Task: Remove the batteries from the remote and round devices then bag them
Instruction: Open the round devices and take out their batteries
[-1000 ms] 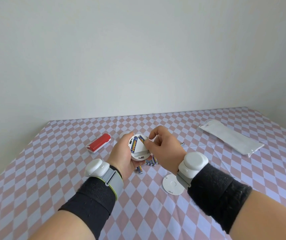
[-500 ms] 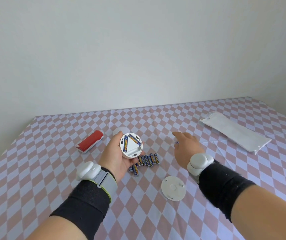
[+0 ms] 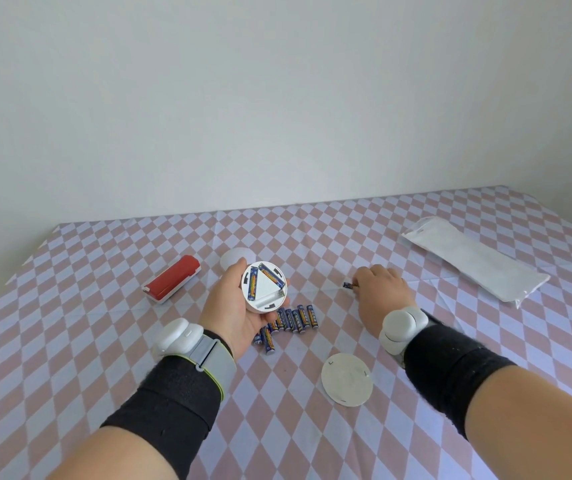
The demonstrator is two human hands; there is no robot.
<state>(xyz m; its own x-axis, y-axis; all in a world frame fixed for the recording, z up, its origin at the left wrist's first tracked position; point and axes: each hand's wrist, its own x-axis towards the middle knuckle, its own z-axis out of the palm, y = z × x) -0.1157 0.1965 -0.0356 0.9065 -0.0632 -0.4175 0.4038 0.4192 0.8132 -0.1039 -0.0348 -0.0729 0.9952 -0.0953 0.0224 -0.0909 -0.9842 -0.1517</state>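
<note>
My left hand (image 3: 234, 308) holds a white round device (image 3: 264, 287) above the table, back side up, with two blue batteries in its triangular bay and one slot bare. My right hand (image 3: 383, 294) rests low on the cloth to the right, fingers pinched on a single blue battery (image 3: 347, 285) whose tip sticks out to the left. Several loose batteries (image 3: 289, 322) lie in a row below the device. The device's round white cover (image 3: 346, 379) lies flat near my right wrist. A white plastic bag (image 3: 473, 263) lies at the far right.
A red and white remote (image 3: 172, 279) lies at the left on the checked tablecloth (image 3: 69, 341). A second white round device (image 3: 236, 257) sits behind my left hand. The wall stands right behind the table's far edge.
My right hand left the round device, carried a battery to the right and lowered to the cloth. The left hand tilted the device's open back toward me.
</note>
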